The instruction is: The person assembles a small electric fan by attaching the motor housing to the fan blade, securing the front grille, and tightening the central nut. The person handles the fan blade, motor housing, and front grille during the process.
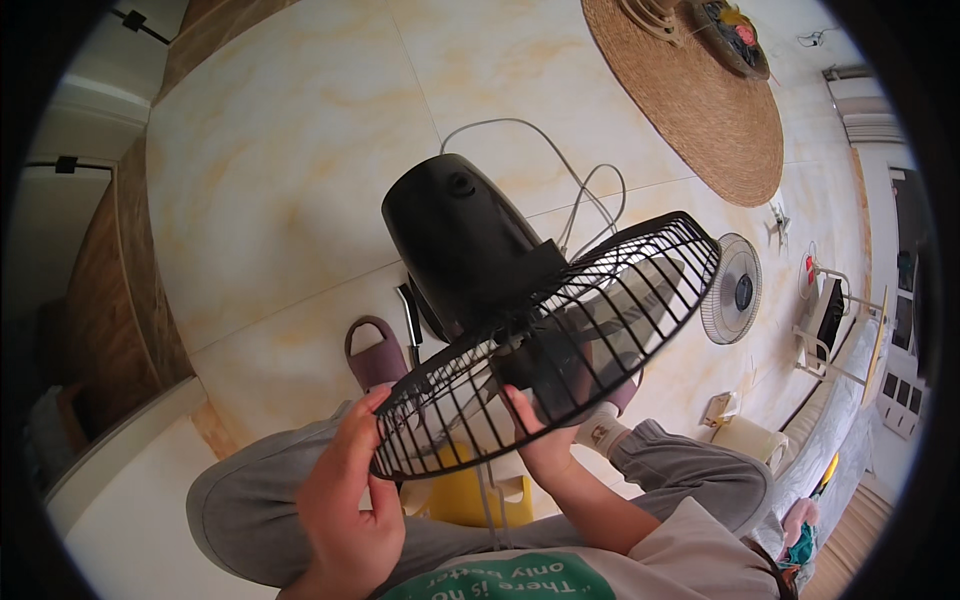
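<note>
A black electric fan (460,240) is tipped over in front of me, its motor housing pointing away and its wire grille (640,340) facing my lap. Grey translucent blades (640,290) show through the wires. My left hand (355,490) is closed on the grille's near left rim, thumb and fingers gripping the edge. Reaching in at the near side, my right hand (545,445) is at the blade hub, its thumb raised and the other fingers partly hidden by wires and blades. What it grips cannot be made out. A grey cable (525,122) trails from the fan.
A second round fan grille (730,300) lies on the tiled floor to the right. A purple slipper (375,355) and a black and silver rod (411,315) are near the fan. Beneath it shows a yellow plastic object (450,495). A round woven mat (700,120) lies far right.
</note>
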Demonstrator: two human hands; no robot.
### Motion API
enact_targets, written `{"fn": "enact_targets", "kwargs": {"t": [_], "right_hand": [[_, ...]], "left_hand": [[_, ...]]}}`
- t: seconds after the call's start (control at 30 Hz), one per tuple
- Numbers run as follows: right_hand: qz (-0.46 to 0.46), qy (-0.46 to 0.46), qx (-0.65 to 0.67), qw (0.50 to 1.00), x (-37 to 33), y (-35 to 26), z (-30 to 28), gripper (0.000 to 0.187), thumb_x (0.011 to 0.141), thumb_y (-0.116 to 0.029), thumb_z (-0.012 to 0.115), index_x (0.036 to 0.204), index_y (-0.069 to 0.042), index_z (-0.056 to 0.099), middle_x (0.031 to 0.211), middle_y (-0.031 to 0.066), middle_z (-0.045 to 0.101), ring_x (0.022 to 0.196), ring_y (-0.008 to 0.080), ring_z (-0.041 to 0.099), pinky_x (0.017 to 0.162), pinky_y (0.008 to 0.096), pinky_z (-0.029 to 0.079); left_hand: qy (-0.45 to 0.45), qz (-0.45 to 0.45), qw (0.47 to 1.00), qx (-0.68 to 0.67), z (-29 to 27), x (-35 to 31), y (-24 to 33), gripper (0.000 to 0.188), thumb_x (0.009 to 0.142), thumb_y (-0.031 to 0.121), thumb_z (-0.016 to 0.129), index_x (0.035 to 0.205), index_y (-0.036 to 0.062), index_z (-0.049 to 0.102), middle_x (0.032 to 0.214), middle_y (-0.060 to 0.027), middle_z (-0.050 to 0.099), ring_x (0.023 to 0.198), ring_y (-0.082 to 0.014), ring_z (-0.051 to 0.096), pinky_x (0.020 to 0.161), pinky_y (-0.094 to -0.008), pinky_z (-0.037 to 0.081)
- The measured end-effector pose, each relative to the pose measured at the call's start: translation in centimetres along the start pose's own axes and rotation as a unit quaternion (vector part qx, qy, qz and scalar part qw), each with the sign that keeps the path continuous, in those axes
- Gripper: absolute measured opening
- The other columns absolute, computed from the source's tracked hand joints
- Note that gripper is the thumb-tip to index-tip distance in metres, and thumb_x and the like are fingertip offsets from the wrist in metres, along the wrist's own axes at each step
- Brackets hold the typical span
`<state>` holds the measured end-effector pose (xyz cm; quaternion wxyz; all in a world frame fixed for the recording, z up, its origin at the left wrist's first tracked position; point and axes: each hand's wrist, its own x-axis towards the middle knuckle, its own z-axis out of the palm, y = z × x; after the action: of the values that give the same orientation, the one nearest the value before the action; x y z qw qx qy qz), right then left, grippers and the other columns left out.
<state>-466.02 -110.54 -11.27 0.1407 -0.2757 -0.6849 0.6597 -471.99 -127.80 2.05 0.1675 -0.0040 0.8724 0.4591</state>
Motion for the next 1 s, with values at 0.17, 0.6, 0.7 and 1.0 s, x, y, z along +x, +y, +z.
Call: {"fn": "enact_targets", "kwargs": {"t": [0.17,0.6,0.7,1.0], "right_hand": [[0.114,-0.019,0.05,0.992,1.5,-1.4,-1.5,0.076,0.077,-0.011,0.078,0.139,0.001,0.036,0.121,0.0104,0.058,0.107,0.0184,0.059,0.092,0.0325,0.048],[0.066,-0.284,-0.019,0.956,9.9,-3.0,-9.3,0.065,0.077,-0.014,0.08,0.13,-0.002,0.046,0.094,0.0061,0.063,0.073,0.0156,0.063,0.064,0.0283,0.052],[0.092,-0.264,-0.114,0.953,10.0,-3.0,-9.4,0.061,0.08,-0.016,0.077,0.131,-0.004,0.045,0.093,0.0055,0.063,0.067,0.0121,0.063,0.044,0.0212,0.041],[0.031,-0.165,-0.129,0.977,8.4,-2.8,-9.3,0.03,0.082,-0.012,0.073,0.105,-0.001,0.056,0.076,0.0036,0.063,0.061,0.0095,0.056,0.046,0.0232,0.038]], "left_hand": [[-0.078,0.125,0.987,0.057,-0.5,-0.9,0.9,0.049,0.08,-0.009,0.054,0.129,-0.0086,0.05,0.127,-0.0258,0.057,0.116,-0.0342,0.06,0.098,-0.0336,0.044],[-0.14,0.176,0.966,0.131,0.3,1.2,-0.4,0.076,0.08,-0.004,0.065,0.148,0.0112,0.032,0.146,-0.0199,0.041,0.134,-0.0369,0.041,0.106,-0.041,0.04],[-0.017,0.275,0.867,0.416,0.6,7.1,-1.8,0.097,0.071,0.004,0.078,0.151,0.0207,0.025,0.153,-0.0238,0.026,0.143,-0.042,0.022,0.112,-0.0473,0.033],[-0.18,0.473,0.816,0.28,3.8,18.1,-4.0,0.11,0.054,0.029,0.091,0.147,0.0272,0.032,0.134,-0.0191,0.042,0.125,-0.0384,0.043,0.099,-0.0448,0.046]]}}
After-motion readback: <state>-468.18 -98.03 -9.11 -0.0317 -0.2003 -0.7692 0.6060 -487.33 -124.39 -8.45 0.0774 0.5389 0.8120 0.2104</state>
